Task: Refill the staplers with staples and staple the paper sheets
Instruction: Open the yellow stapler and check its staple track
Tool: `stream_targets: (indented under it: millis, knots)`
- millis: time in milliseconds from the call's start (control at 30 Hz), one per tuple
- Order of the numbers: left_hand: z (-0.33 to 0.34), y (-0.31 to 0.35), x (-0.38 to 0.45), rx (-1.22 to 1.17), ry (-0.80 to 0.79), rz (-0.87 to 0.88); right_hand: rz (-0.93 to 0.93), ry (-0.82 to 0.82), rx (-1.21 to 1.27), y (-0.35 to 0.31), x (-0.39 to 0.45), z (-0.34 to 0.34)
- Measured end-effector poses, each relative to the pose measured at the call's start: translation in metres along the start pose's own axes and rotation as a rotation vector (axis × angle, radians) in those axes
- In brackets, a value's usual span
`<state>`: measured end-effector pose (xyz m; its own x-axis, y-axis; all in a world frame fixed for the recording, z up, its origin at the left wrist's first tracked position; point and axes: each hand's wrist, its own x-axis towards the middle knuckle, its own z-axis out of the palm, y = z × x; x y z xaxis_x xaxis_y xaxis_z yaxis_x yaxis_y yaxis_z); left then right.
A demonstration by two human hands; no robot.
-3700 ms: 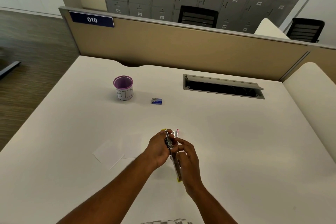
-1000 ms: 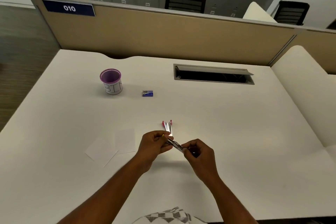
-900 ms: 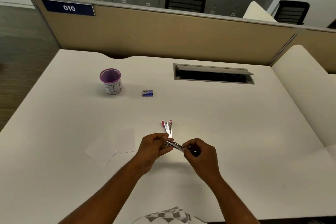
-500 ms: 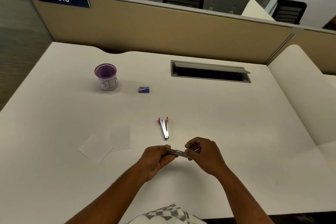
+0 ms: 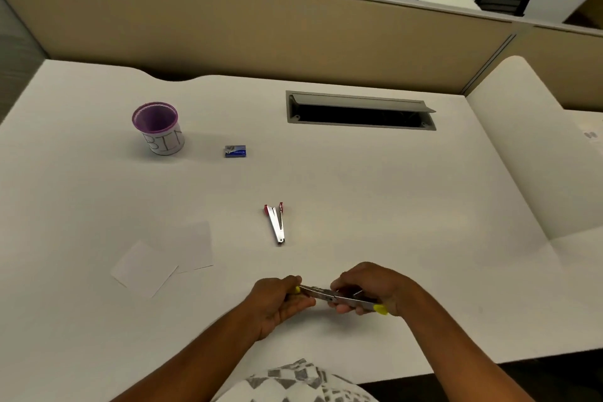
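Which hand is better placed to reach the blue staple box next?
Probably left. The staple box lies far and left of both hands; the left hand is nearer to it than the right hand. Both hold the yellow stapler.

A big white desk (image 5: 375, 192) carries everything. At the back left stands a purple cup (image 5: 158, 128) with a white label that reads "BIN". Just to its right lies a small blue staple box (image 5: 235, 151). Farther right, a long grey cable slot (image 5: 359, 111) is cut into the top, with its flap open. Near the middle lies a red stapler (image 5: 276, 223), opened into a thin V. Well to its left lie two white paper sheets (image 5: 166, 256), flat, with the nearer one's corner lying over the other's edge. A tan wall stands along the back edge.
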<state>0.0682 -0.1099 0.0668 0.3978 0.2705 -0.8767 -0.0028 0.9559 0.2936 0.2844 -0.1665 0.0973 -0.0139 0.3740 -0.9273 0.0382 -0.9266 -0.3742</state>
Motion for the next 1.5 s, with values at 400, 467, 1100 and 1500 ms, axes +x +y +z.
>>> stream_targets:
  millis: [400, 467, 1100, 1500]
  knots:
    - [0.008, 0.009, 0.005, 0.148, 0.096, -0.017, 0.068, -0.121, 0.160, 0.013, 0.015, -0.010]
    - [0.009, 0.013, 0.007, 0.246, 0.159, 0.051, 0.120, -0.151, 0.263, 0.014, 0.017, -0.008]
    - [0.035, 0.064, 0.019, 0.108, 0.110, 0.111, -0.263, -0.338, 0.536, -0.005, -0.001, -0.035]
    - [0.029, 0.057, 0.015, 0.161, 0.192, 0.321, -0.299, -0.127, 0.177, -0.010, -0.001, -0.023]
